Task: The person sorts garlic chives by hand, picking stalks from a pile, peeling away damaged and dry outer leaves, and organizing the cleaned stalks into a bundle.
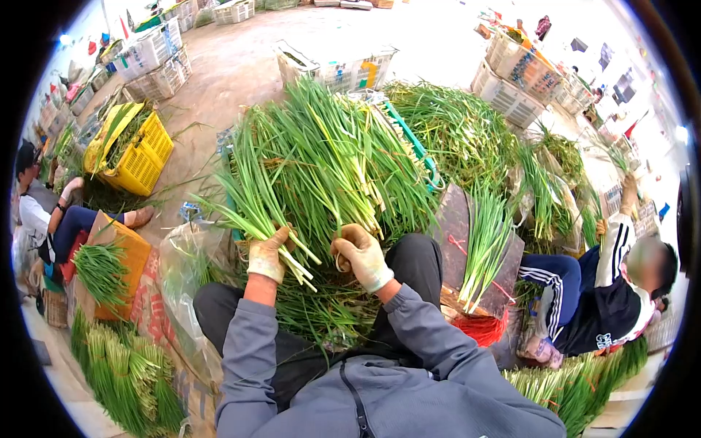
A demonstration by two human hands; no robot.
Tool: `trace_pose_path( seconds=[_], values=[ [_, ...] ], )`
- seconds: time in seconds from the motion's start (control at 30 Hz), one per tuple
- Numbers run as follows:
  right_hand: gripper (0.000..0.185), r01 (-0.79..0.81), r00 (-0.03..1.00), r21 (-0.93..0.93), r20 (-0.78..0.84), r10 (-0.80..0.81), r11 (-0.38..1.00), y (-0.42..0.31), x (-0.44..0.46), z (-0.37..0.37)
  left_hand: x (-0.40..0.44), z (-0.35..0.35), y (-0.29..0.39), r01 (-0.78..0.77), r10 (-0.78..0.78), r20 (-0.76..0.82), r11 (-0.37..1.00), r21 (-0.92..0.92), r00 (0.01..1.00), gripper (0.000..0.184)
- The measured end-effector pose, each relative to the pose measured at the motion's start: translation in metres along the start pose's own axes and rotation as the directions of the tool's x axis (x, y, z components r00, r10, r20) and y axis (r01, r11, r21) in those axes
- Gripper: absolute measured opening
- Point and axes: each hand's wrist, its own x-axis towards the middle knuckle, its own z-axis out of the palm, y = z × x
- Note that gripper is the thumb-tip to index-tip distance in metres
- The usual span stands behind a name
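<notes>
My left hand (267, 254), in a pale work glove, is closed round a small bunch of garlic chives (252, 228), their pale stem ends pointing right and down. My right hand (363, 255), also gloved, is pinched at the fingertips, where a thin chive stalk (337, 221) seems to be held. Beyond both hands lies a big heap of garlic chives (307, 146) in a teal-rimmed crate (410, 135). Loose leaves (321, 314) lie between my knees.
To my right, a chive bundle (485, 244) rests on a dark board (450, 219) beside red ties (482, 328). Co-workers sit at left (44, 212) and right (606, 292). A yellow crate (142, 157), white crates (358, 69) and tied bundles (131, 376) stand around.
</notes>
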Motion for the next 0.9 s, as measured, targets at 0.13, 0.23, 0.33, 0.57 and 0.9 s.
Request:
trace_pose_path(
  seconds=[0.13,0.23,0.33,0.57,0.9],
  values=[
    [0.026,0.344,0.933,-0.625,0.146,-0.328,0.700,-0.004,0.015,0.023,-0.004,0.002,-0.009,-0.039,0.031,0.059,0.989,0.142,0.998,0.040],
    [0.025,0.217,0.976,-0.762,0.167,-0.138,0.610,0.005,0.025,0.033,-0.011,0.011,-0.012,-0.055,0.037,0.114,0.986,0.160,0.993,0.040],
    [0.023,0.195,0.980,-0.811,0.138,-0.144,0.552,0.012,0.025,0.032,-0.011,0.011,-0.015,-0.037,0.015,0.128,0.983,0.177,0.992,0.040],
    [0.027,-0.100,0.991,-0.575,0.014,0.132,0.812,-0.001,0.017,0.030,-0.010,0.003,-0.021,0.062,-0.095,0.174,0.980,0.190,0.980,0.037],
    [0.032,0.094,0.993,-0.720,0.018,-0.117,0.687,0.018,0.020,0.026,-0.017,0.012,-0.018,0.142,-0.158,0.130,0.983,0.119,0.979,0.034]
  ],
)
